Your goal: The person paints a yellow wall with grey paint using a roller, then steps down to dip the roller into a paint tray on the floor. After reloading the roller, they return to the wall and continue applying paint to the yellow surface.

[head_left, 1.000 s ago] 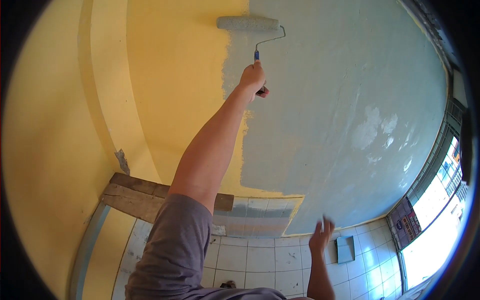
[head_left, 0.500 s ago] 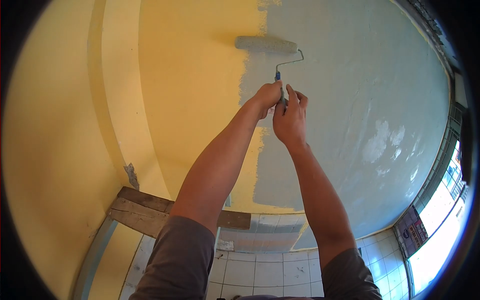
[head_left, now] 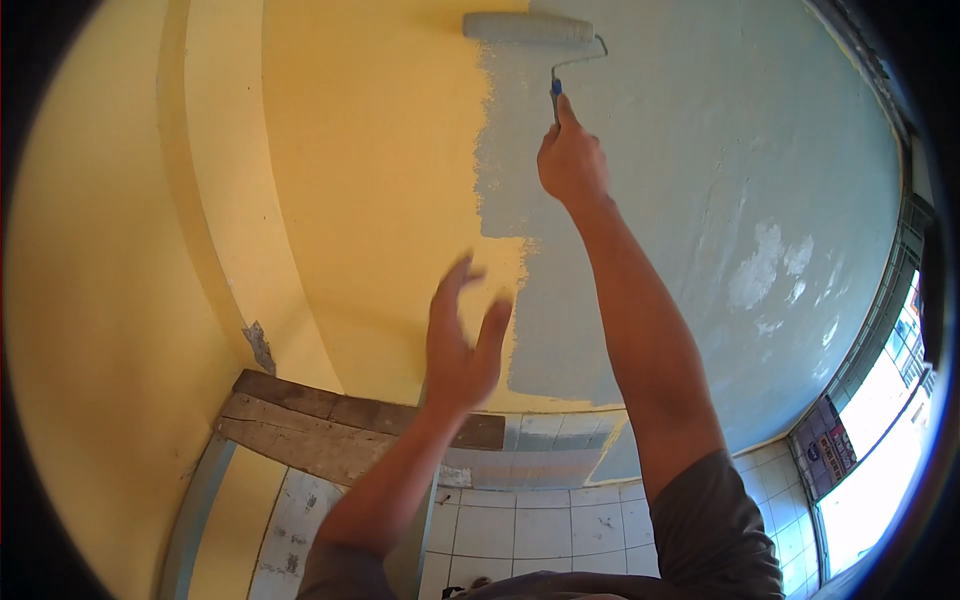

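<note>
My right hand point(head_left: 573, 162) is wrapped round the handle of a paint roller point(head_left: 527, 28), its index finger stretched along the grip. The roller's sleeve, coated in grey paint, lies level against the wall near the top of the view, across the border between yellow and grey. Lower and to the left, my left hand point(head_left: 464, 345) hangs in front of the wall with thumb and fingers apart, a little blurred, holding nothing. Grey paint point(head_left: 660, 250) covers the wall's right part with a ragged edge; yellow paint point(head_left: 370, 180) covers the left part.
A wooden plank bench point(head_left: 300, 430) on grey legs stands at the lower left, below my left arm. White tiles point(head_left: 540, 530) cover the floor. At the right is a bright window point(head_left: 880, 450) with a printed sign point(head_left: 828, 450). White patches point(head_left: 758, 268) mark the grey wall.
My left hand has let go of the roller handle and dropped down and left. My right hand has closed round the handle, and the roller has moved up the wall.
</note>
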